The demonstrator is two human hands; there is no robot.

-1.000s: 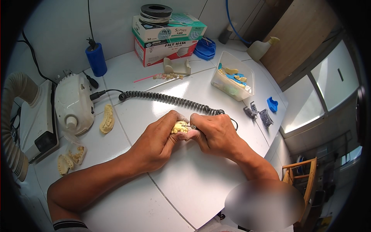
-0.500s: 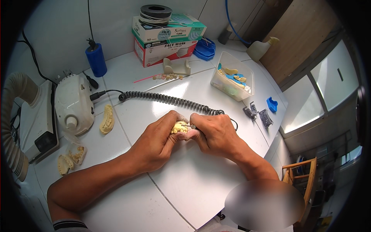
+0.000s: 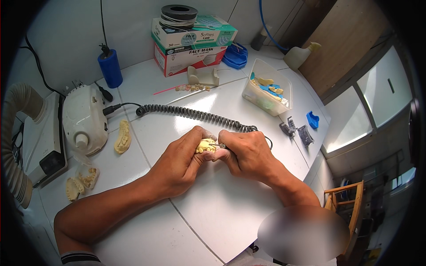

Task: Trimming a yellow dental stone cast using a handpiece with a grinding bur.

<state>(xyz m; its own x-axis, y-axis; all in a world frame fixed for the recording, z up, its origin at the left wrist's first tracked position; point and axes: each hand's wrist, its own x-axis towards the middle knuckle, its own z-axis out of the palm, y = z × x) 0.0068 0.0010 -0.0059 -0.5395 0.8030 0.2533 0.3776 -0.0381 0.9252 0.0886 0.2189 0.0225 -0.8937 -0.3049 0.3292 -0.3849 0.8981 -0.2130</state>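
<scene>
- White-tiled table bears a control unit, the landmark.
- Right of the unit, the left hand grips a yellow dental cast.
- Farther right of it, the right hand pinches a metal-tipped tool, pointed at the cast; contact is too small to tell.
- Bracing both thumbs and stroking lightly would probably protect the teeth best.
- Slack in the coiled cord, right of the unit, should help control.

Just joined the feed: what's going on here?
A person's left hand holds a yellow dental model while the right hand grips a thin tool, its tip at the model; whether it touches is too small to tell. A coiled cord runs from the white box to behind the right hand. Another cast lies beside the box.
</scene>
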